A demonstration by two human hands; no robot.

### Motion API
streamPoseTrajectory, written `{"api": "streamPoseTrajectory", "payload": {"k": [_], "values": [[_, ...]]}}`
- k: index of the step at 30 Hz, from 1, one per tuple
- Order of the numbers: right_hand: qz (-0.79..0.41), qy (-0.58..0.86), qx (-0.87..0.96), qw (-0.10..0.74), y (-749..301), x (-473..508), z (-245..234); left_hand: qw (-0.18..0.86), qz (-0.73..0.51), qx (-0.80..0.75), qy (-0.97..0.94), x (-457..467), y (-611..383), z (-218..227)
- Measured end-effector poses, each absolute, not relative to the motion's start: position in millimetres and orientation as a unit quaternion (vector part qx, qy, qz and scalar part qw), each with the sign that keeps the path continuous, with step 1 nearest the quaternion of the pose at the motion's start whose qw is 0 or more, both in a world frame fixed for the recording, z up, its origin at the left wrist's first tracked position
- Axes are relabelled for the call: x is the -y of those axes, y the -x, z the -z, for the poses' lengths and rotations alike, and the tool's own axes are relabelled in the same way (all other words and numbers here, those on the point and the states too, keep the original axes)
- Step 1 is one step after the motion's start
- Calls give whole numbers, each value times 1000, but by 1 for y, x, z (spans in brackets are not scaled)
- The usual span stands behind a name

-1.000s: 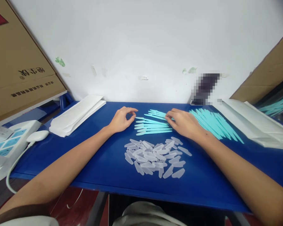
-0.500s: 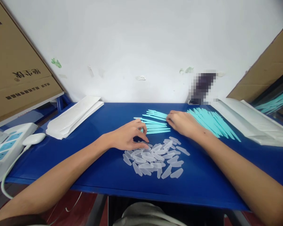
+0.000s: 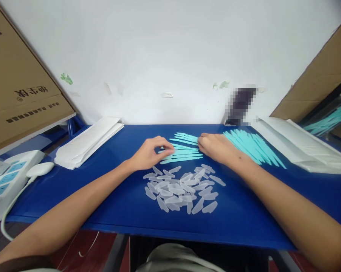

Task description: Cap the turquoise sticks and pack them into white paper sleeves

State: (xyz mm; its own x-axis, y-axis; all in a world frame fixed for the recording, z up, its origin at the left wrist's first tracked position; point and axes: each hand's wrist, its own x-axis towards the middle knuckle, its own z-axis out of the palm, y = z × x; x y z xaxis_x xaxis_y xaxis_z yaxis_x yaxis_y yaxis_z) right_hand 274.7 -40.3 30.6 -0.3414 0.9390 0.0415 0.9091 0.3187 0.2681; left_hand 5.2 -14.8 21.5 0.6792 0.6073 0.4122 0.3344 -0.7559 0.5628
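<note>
Thumb and fingers of my left hand (image 3: 153, 153) are pinched together over the left part of a small group of slim turquoise sticks (image 3: 184, 156). A pale bit at its fingertips looks like a translucent plastic piece, mostly hidden. My right hand (image 3: 218, 147) is closed at the right end of the upper turquoise sticks (image 3: 186, 138), its fingertips curled on a stick end. Below both hands lies a loose pile of frosted, blade-shaped plastic pieces (image 3: 177, 189). A bigger heap of turquoise sticks (image 3: 254, 147) lies right behind my right hand.
The blue table (image 3: 116, 211) meets a white wall. White paper sleeves (image 3: 87, 141) lie at left, and more white sleeves (image 3: 315, 147) at right. A power strip (image 3: 14, 177) with a white plug and cable, a cardboard box (image 3: 25, 68) and a blurred-out dark object (image 3: 241, 105) stand around.
My left hand has moved up and left from the frosted pieces to the turquoise sticks, its fingers now pinched. My right hand stays at the stick ends. The view has shifted slightly.
</note>
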Motion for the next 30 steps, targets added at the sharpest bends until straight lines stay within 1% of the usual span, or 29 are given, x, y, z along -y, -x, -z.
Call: {"api": "streamPoseTrajectory", "payload": {"k": [2,4,8,11,16,21,25,30], "values": [[-128,-569,-810,61,-274,41,-31,227,-348,-326,-849,-6,-2,-17],[-131,-567,-811,62,-274,40,-31,222,-366,-366,-826,-30,3,-12],[-135,-561,-815,64,-273,38,-31,194,-339,-409,-825,-66,9,-1],[-136,-556,-817,62,-273,35,-31,202,-329,-426,-818,-73,11,4],[-117,-575,-809,38,-276,35,-30,235,-350,-416,-806,-65,10,5],[-87,-593,-800,-15,-282,39,-26,182,-290,-383,-858,-61,8,3],[-85,-599,-796,-28,-281,40,-22,121,-256,-365,-887,-64,8,4],[-86,-603,-793,-31,-280,41,-24,151,-253,-359,-886,-67,10,5]]}}
